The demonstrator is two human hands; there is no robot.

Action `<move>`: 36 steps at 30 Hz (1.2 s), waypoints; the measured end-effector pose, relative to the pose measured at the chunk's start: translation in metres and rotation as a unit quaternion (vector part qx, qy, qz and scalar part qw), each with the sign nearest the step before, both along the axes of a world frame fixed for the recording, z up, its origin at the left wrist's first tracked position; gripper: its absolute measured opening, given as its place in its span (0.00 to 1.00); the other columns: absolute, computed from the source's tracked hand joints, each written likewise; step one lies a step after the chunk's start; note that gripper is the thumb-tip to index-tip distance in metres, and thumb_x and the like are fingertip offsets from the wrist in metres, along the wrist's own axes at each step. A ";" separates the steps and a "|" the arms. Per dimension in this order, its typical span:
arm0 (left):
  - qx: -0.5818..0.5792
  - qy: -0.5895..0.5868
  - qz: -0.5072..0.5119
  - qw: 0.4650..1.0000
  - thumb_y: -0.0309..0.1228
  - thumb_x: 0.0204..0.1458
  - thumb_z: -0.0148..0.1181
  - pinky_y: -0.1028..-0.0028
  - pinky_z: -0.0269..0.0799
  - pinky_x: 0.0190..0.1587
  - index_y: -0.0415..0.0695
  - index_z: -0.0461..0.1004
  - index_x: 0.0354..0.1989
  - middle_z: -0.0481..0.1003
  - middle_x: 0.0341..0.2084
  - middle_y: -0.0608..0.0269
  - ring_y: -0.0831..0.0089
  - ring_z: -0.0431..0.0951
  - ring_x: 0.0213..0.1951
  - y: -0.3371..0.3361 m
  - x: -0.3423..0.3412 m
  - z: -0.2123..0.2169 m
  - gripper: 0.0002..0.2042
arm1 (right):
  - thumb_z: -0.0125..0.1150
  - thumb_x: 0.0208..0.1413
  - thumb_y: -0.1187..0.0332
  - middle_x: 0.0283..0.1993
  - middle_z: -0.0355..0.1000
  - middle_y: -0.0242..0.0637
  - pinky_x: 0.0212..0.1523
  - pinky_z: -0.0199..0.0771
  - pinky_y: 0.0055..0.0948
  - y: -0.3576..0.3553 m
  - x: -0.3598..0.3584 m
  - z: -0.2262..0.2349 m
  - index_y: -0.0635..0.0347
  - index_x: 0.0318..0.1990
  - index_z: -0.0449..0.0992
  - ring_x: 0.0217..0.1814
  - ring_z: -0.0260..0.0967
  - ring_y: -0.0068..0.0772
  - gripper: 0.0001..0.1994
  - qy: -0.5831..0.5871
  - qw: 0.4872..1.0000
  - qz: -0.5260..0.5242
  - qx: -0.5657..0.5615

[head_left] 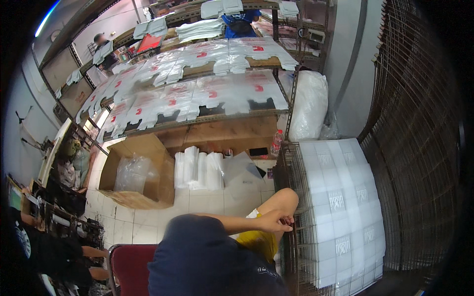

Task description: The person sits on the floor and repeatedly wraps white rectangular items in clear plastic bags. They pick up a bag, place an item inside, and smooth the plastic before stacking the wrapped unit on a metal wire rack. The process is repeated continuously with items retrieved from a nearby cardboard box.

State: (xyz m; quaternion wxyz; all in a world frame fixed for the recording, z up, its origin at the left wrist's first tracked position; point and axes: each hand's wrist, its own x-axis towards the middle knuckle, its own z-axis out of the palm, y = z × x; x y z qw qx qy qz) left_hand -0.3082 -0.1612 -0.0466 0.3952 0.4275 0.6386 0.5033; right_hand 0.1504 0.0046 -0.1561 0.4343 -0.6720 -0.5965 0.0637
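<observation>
While the seated person's left hand (275, 221) hovers by the left edge of a wire rack (302, 266), its fingers look curled together, though whether they pinch anything I cannot tell; the right hand is out of sight. Printed white sheets (351, 207) lie in the rack, just right. Knuckles catching the wires could jolt them askew.
</observation>
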 end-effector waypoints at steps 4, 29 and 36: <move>-0.012 0.025 0.018 0.999 0.34 0.46 0.63 0.74 0.72 0.40 0.39 0.72 0.36 0.75 0.31 0.58 0.70 0.76 0.37 -0.016 -0.005 0.025 0.14 | 0.58 0.49 0.64 0.53 0.65 0.49 0.56 0.57 0.40 0.003 -0.010 0.024 0.66 0.53 0.65 0.55 0.62 0.44 0.24 -0.019 0.999 0.002 0.025; -0.129 0.117 -0.370 0.913 0.35 0.45 0.66 0.72 0.72 0.41 0.38 0.71 0.43 0.75 0.34 0.57 0.72 0.75 0.38 0.039 0.130 -0.136 0.20 | 0.62 0.38 0.62 0.63 0.53 0.41 0.53 0.54 0.49 -0.050 0.184 0.152 0.48 0.50 0.70 0.57 0.53 0.52 0.25 -0.242 0.860 -0.448 0.018; -0.141 0.258 -0.367 0.882 0.43 0.42 0.66 0.69 0.73 0.39 0.39 0.71 0.44 0.76 0.33 0.52 0.68 0.77 0.36 0.086 0.091 -0.168 0.25 | 0.61 0.39 0.65 0.66 0.47 0.45 0.48 0.60 0.45 -0.047 0.172 0.145 0.53 0.42 0.74 0.55 0.58 0.49 0.17 -0.204 0.897 -0.388 0.055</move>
